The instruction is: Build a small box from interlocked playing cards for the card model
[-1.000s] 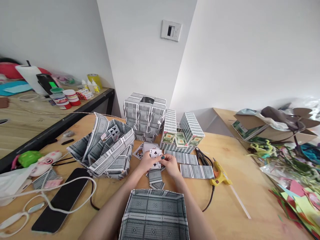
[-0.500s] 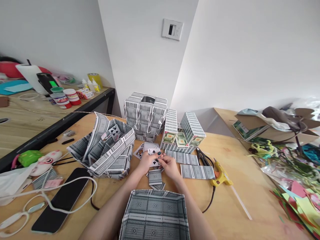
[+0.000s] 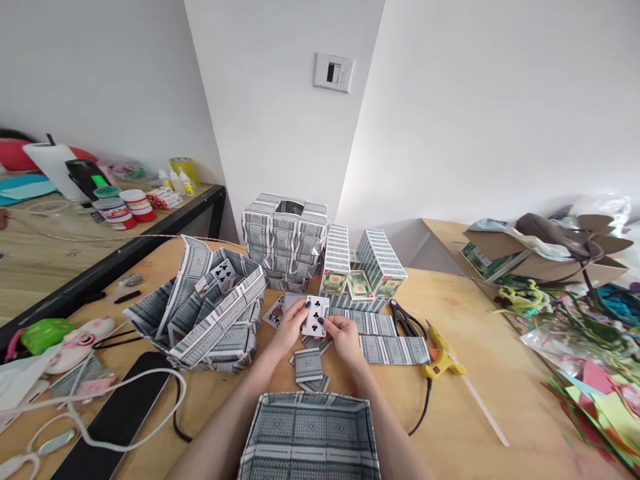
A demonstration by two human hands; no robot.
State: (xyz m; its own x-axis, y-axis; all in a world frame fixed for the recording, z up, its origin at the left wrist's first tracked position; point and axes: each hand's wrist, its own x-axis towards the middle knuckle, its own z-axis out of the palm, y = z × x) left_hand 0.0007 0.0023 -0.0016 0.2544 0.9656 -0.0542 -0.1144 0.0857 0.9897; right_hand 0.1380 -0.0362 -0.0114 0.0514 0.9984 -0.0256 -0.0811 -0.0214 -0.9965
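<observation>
Between my two hands is a playing card (image 3: 316,318), a three of clubs with its face up. My left hand (image 3: 290,328) pinches its left side, thumb on the face. The lower right corner is gripped by my right hand (image 3: 344,339). Below the hands lie several folded cards (image 3: 308,365), backs up. Face cards (image 3: 275,311) rest on the table just beyond my left hand. To the right of my right hand are two strips of joined cards (image 3: 393,349). Nearest me stands an open box made of cards (image 3: 307,427), between my forearms.
A basket of cards (image 3: 220,333) stands left, with a tall card-built container (image 3: 285,240) behind. Stacked card boxes (image 3: 383,263) are at the back. Black scissors (image 3: 406,320) and a yellow glue gun (image 3: 443,357) lie right. A phone (image 3: 120,413) and white cable (image 3: 150,437) lie left.
The card's lower part, earlier covered by my fingers, now shows as my hands have moved apart to its opposite sides. The whole view has shifted slightly.
</observation>
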